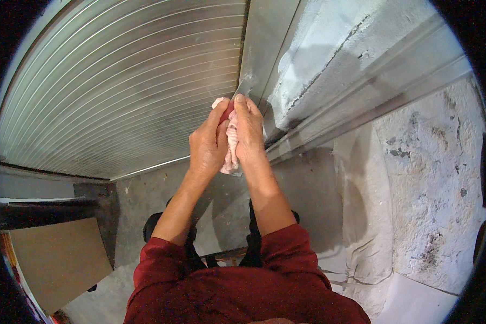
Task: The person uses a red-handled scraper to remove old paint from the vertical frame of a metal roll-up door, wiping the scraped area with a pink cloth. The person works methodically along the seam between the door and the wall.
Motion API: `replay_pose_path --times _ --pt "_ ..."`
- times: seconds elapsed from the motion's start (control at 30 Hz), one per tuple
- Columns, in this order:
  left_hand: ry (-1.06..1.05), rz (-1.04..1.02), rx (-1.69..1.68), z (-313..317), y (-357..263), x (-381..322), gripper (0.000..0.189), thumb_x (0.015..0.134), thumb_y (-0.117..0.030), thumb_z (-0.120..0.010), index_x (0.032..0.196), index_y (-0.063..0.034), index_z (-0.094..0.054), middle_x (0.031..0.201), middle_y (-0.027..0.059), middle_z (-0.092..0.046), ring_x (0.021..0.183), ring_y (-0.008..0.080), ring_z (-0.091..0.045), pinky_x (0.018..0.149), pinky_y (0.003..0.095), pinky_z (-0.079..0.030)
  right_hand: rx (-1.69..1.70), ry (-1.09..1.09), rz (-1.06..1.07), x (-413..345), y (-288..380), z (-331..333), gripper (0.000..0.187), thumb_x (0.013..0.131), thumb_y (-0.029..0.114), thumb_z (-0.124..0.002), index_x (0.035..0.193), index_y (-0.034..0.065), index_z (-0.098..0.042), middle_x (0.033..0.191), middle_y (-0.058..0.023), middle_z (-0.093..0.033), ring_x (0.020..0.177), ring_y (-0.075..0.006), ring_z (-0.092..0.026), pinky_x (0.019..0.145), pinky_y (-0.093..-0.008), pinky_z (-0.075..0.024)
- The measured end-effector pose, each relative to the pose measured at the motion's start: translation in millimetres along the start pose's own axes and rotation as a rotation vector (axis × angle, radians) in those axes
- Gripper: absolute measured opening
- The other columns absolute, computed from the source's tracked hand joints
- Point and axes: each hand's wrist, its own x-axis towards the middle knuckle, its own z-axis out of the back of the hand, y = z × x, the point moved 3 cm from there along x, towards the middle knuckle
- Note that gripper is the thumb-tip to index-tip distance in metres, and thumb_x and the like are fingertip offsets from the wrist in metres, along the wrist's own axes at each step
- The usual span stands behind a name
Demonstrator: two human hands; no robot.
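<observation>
Both of my hands are together at the centre of the view, in front of the edge of a ribbed metal door (146, 89). My left hand (208, 139) grips part of a pink cloth (232, 141), with a dark red piece beside its thumb. My right hand (249, 125) holds the same cloth from the other side, its thumb up. The cloth hangs down between the palms. A thin flat greyish piece (244, 88) sticks up beyond my fingertips; what it is, and which hand holds it, I cannot tell.
To the right runs a metal door frame (348, 103) beside a rough white plastered wall (429, 162). Grey concrete floor (141, 202) lies below. A brown cardboard sheet or box (60, 259) stands at the lower left. Pale sheeting (364, 218) lies along the wall's foot.
</observation>
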Motion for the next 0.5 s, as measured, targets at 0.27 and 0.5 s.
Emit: replay_pose_path --times 0.27,0.5 --pt "0.021 0.024 -0.036 -3.0 -9.5 11.9 0.039 0.090 -0.007 -0.060 0.128 -0.0132 -0.056 0.109 0.0190 -0.066 0.094 0.0370 -0.066 0.075 0.0402 -0.053 0.007 -0.017 0.038 5.5 11.3 -4.0 0.025 0.096 0.031 -0.059 0.093 0.0058 -0.059 0.074 0.0019 -0.048 0.064 -0.0074 -0.043 0.054 -0.0225 -0.0365" --pt "-0.019 -0.027 -0.042 -6.3 -0.2 4.2 0.038 0.089 -0.005 -0.060 0.127 -0.0111 -0.057 0.110 0.0190 -0.066 0.094 0.0358 -0.067 0.077 0.0393 -0.054 -0.001 -0.056 0.016 -3.1 13.4 -4.9 0.025 0.096 0.030 -0.059 0.088 0.0064 -0.057 0.073 0.0026 -0.046 0.063 -0.0073 -0.041 0.053 -0.0231 -0.0357"
